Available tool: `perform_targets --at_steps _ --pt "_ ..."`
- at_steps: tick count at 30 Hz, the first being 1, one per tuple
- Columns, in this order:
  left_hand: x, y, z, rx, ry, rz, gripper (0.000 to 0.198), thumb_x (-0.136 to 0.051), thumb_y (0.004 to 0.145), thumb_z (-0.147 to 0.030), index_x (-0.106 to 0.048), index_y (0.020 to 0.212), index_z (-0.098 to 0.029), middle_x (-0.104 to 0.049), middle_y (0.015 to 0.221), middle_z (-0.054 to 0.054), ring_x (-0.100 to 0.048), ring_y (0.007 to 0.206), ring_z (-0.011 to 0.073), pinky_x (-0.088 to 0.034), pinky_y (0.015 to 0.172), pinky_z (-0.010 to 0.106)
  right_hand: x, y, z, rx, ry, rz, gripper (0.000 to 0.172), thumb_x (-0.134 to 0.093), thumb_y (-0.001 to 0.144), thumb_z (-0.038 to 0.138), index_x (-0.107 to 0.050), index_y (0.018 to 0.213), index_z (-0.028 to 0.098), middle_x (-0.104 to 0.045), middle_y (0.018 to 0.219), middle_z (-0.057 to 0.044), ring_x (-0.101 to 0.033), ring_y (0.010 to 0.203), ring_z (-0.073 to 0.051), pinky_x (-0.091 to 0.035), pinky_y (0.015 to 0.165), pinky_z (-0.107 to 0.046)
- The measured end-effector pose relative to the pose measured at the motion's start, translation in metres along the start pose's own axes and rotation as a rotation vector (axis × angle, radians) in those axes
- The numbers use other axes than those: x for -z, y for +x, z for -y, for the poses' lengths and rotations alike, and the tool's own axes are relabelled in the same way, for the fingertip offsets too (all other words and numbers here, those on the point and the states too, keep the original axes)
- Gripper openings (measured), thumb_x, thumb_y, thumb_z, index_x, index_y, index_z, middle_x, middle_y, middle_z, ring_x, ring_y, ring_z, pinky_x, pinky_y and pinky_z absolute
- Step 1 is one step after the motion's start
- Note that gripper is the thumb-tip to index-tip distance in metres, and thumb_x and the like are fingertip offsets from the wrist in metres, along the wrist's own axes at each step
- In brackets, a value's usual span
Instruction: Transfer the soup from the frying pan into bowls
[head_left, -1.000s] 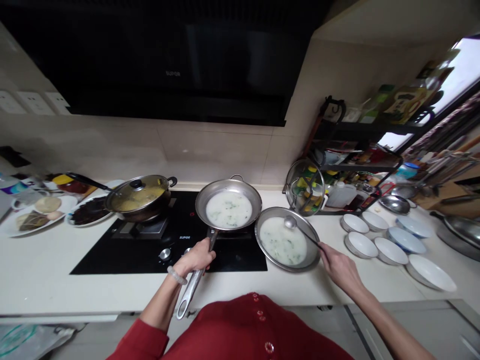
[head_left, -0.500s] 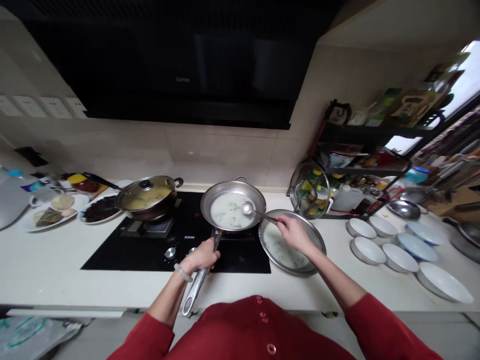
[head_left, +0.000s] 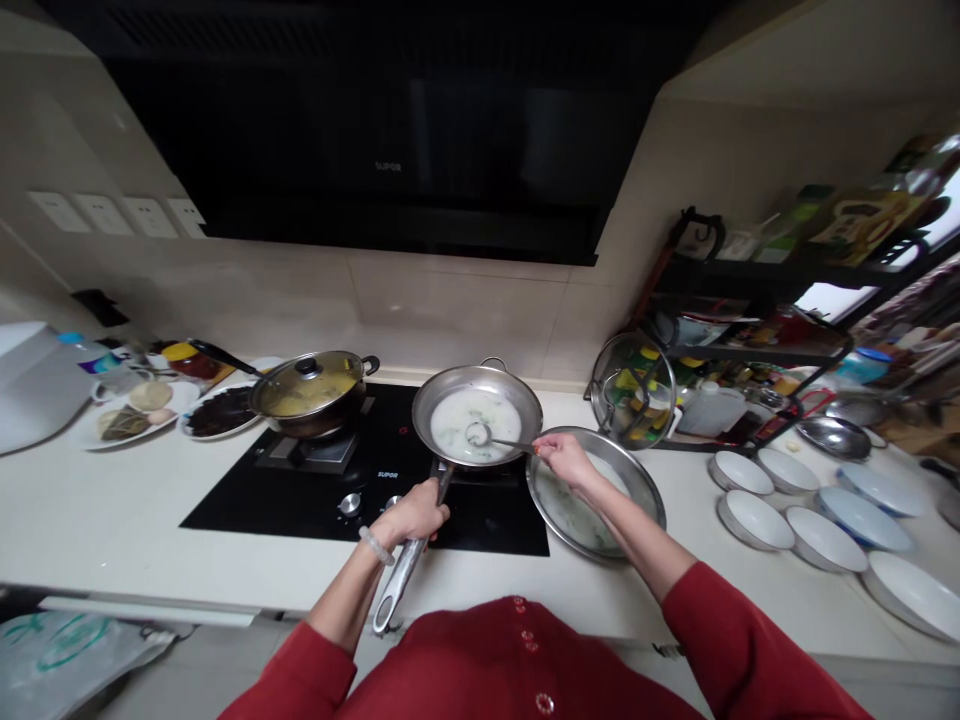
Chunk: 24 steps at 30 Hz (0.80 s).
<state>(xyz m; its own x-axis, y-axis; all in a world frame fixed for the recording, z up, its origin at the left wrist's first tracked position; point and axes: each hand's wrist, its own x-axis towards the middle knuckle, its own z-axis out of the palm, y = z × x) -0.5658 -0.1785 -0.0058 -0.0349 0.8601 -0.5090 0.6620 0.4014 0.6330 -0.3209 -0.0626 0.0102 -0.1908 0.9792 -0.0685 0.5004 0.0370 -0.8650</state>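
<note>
Ladle (head_left: 478, 434) has moved from basin (head_left: 643, 492) to pan (head_left: 528, 408), dipping into soup (head_left: 469, 405).

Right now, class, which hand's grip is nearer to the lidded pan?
Left. The left grip, on the frying pan handle, is right of the lidded pan, nearer the camera; the right grip, holding the ladle, is farther right.

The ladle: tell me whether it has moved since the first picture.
Yes: the ladle moved left, from the basin beside the stove to the pan over it.

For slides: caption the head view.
Left hand grips a round metal pan by its handle; right hand holds a metal ladle in green-flecked white soup.
</note>
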Motion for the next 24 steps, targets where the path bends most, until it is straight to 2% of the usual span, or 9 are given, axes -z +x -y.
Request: perform_targets --at_steps 3,7,14,24 --pt "0.000 -0.001 -0.001 -0.011 -0.003 0.001 0.014 -0.051 0.076 -0.016 -0.044 0.088 -0.017 -0.057 0.055 0.000 -0.057 0.043 0.0158 -0.043 0.036 0.022 0.010 -0.007 0.002 -0.087 0.115 0.030 0.018 -0.051 0.068 0.019 -0.066 0.075 0.014 -0.052 0.049 0.003 -0.042 0.045 -0.011 -0.032 0.048 -0.024" --pt "0.001 -0.003 -0.003 -0.010 0.006 0.014 0.014 -0.050 0.077 -0.015 -0.043 0.089 -0.017 -0.056 0.053 0.000 -0.054 0.040 0.0150 -0.042 0.035 0.023 0.021 -0.016 0.005 -0.096 0.135 0.021 0.015 -0.053 0.066 0.020 -0.065 0.073 0.015 -0.047 0.046 0.004 -0.035 0.043 -0.010 -0.026 0.045 -0.023" --pt "0.001 -0.001 -0.001 0.000 -0.005 0.005 0.015 -0.050 0.078 -0.015 -0.043 0.091 -0.017 -0.056 0.056 -0.001 -0.056 0.043 0.0155 -0.043 0.036 0.023 0.033 -0.025 0.008 -0.121 0.103 -0.002 0.014 -0.054 0.068 0.019 -0.066 0.074 0.014 -0.046 0.046 0.004 -0.034 0.044 -0.009 -0.025 0.045 -0.023" --pt "0.000 0.001 0.001 0.007 0.006 0.012 0.016 -0.050 0.078 -0.015 -0.043 0.092 -0.017 -0.055 0.054 -0.001 -0.055 0.041 0.0153 -0.043 0.036 0.023 0.038 -0.029 0.012 -0.138 0.133 -0.019 0.011 -0.053 0.067 0.018 -0.064 0.069 0.017 -0.045 0.045 0.004 -0.033 0.042 -0.009 -0.024 0.044 -0.024"
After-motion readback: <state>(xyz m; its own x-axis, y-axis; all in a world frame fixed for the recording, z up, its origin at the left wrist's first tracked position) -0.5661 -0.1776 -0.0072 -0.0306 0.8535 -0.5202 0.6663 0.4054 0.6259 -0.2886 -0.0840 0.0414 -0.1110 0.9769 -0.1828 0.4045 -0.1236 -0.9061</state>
